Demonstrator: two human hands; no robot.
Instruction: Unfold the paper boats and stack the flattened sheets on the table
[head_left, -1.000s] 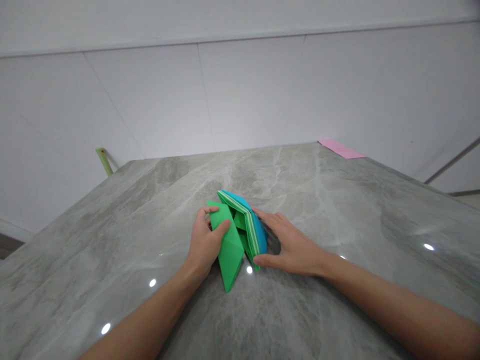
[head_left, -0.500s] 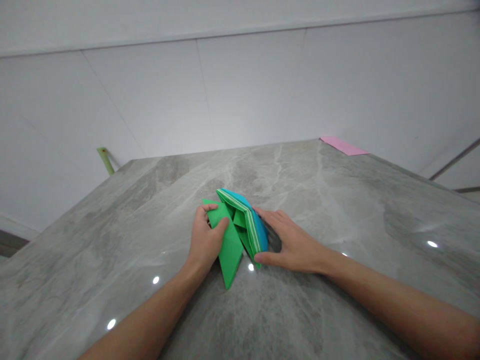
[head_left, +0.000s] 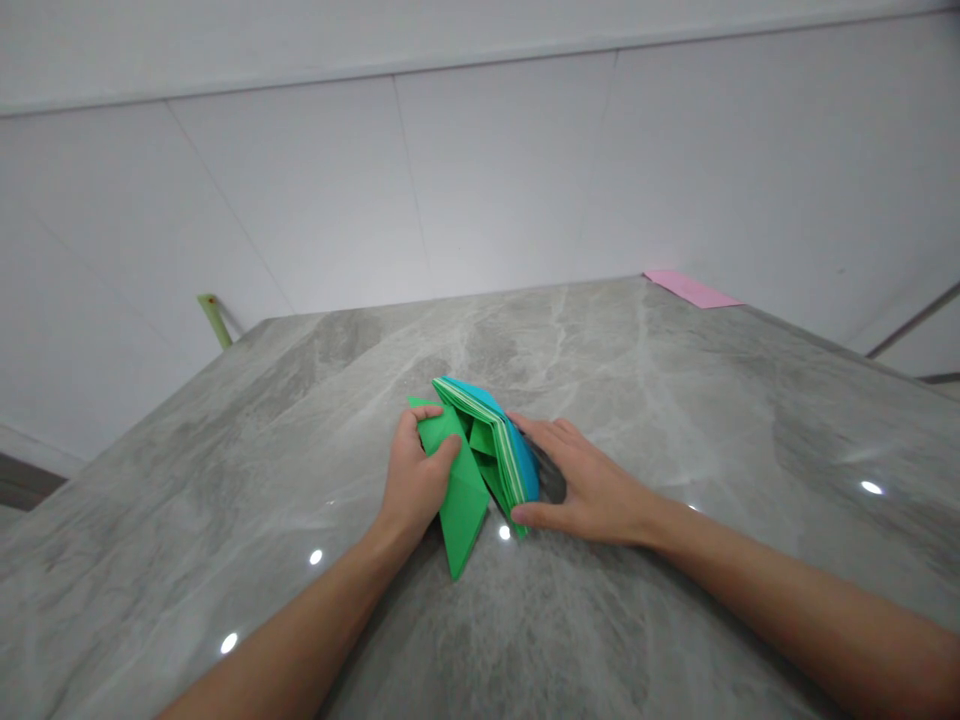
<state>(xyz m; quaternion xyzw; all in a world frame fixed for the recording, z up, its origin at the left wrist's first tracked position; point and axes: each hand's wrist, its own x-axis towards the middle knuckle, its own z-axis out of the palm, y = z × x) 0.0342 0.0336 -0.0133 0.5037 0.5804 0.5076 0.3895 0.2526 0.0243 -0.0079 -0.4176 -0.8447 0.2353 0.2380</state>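
Note:
Just below the centre of the head view is a folded paper piece of many layers. Its left side is a pointed green paper flap; its right side is a thick stack of green and white folded edges with a blue paper layer outermost. My left hand pinches the green flap, thumb on top and fingers curled behind it. My right hand grips the blue side between thumb and fingers. Small green folds show in the gap between both sides. The fingertips behind the paper are hidden.
Everything rests on a grey marble-patterned table with shiny light spots. A pink sheet of paper lies at the far right edge. Beyond the far left edge a light green strip-like object shows. A white panelled wall closes off the back.
Both hands keep their hold on the folded paper and have hardly moved. The view has shifted very slightly.

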